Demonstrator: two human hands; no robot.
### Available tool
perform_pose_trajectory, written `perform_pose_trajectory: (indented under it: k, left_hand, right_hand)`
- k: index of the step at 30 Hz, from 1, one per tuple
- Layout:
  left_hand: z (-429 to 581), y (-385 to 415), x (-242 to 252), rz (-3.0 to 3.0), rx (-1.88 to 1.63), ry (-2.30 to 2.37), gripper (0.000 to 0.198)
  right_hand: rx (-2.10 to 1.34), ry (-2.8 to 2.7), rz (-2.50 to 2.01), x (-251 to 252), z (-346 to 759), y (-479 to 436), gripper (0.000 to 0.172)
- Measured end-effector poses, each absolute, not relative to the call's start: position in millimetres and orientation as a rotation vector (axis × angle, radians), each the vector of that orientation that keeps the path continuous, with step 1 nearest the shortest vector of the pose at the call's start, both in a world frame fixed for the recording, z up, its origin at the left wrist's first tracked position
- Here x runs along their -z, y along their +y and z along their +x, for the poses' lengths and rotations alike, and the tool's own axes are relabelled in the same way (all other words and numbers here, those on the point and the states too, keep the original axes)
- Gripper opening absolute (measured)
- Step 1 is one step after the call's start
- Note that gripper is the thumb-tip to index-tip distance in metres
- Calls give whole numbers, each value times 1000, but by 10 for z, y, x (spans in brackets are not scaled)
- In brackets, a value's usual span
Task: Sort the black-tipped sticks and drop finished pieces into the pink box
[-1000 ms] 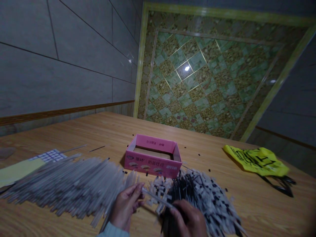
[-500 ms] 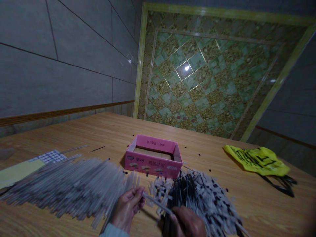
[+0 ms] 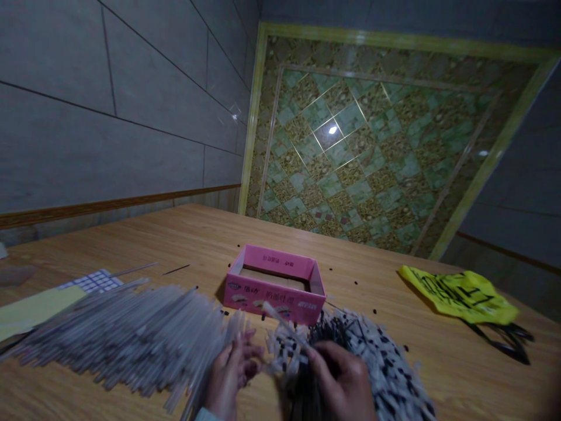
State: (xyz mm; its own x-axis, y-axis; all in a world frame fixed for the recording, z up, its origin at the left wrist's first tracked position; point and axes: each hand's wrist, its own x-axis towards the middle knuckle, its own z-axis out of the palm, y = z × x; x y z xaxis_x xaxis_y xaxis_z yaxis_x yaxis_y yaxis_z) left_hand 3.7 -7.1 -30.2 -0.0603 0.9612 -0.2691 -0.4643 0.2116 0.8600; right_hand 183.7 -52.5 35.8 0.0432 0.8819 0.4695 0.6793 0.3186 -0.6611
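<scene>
My left hand [image 3: 231,374] is at the near edge of a wide heap of thin grey tubes [image 3: 123,333], fingers curled at the heap's right end; the blur hides what they hold. My right hand [image 3: 342,380] rests on a pile of black-and-white pen parts [image 3: 372,356] with its fingers bent and pinched on a thin grey tube [image 3: 280,318] that slants up to the left toward a pink cardboard tray [image 3: 275,285]. The two hands are a short gap apart.
The wooden table [image 3: 197,234] runs back to a grey tiled wall. A yellow plastic bag [image 3: 460,289] with black handles lies at the right. Papers and a gridded sheet [image 3: 94,280] lie at the left. Small black bits are scattered around the tray.
The tube that both hands held between them is now in my right hand only, tilted up toward the tray. My left hand has let go and moved to the grey heap. The view shifted slightly.
</scene>
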Motion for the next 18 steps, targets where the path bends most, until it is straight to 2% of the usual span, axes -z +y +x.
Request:
perform_pose_trajectory:
  k: [3,6,12,18]
  left_hand:
    - [157,-138,369,1018,-1077,1023,56]
    - [279,-207,461,1289,-933,993,50]
    - [297,-200,547,1428,-818,1018,46]
    - [241,-194,435,1471,-756,1008,43]
  right_hand:
    - [-110,-1688,-1435,-712,1943,-167,29]
    - [86,-1804,-1698,-869,1994,315,26]
    - [110,-1859,-1903,-730,1886,996,19]
    - [68,-1964,-1897,-703,1763,1103,21]
